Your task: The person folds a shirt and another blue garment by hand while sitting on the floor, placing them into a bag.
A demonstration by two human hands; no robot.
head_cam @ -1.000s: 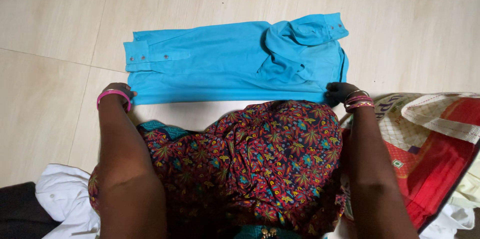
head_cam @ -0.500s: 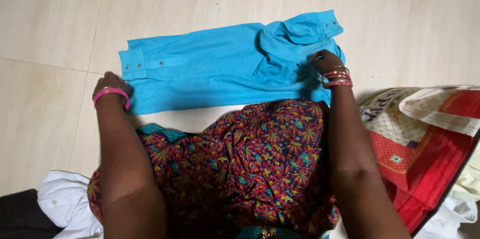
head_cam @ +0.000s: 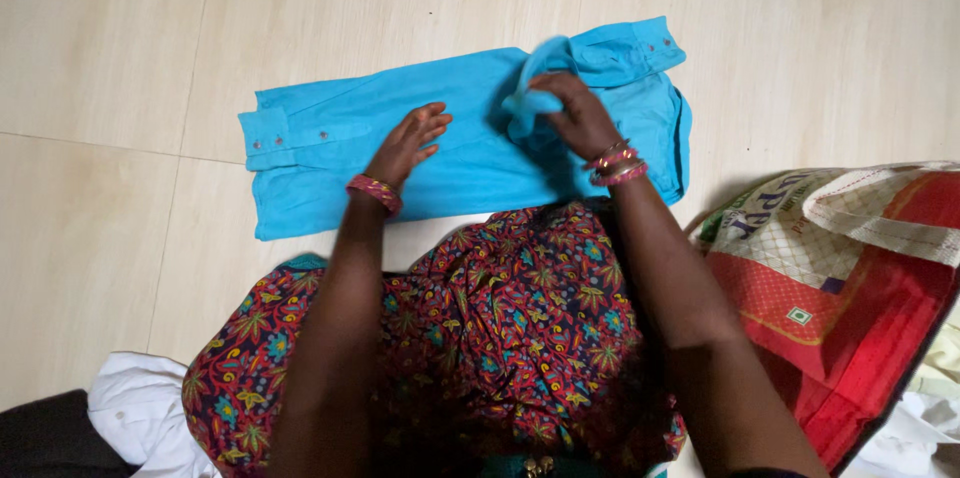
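While the blue shirt (head_cam: 330, 153) lies folded lengthwise on the tiled floor (head_cam: 120, 48), I see my left hand (head_cam: 408, 141) resting flat and open on its middle. Just beside it, my right hand (head_cam: 570, 110) pinches a raised fold of sleeve fabric near the cuff end.

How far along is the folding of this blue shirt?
Done: the blue shirt lies on the floor as a narrow band, its sides and a cuffed sleeve folded in. In hand: the left hand presses its middle flat, while the right hand pinches a bunched fold near the collar end. Left: that bunch is unsmoothed, and the band is not yet folded across.
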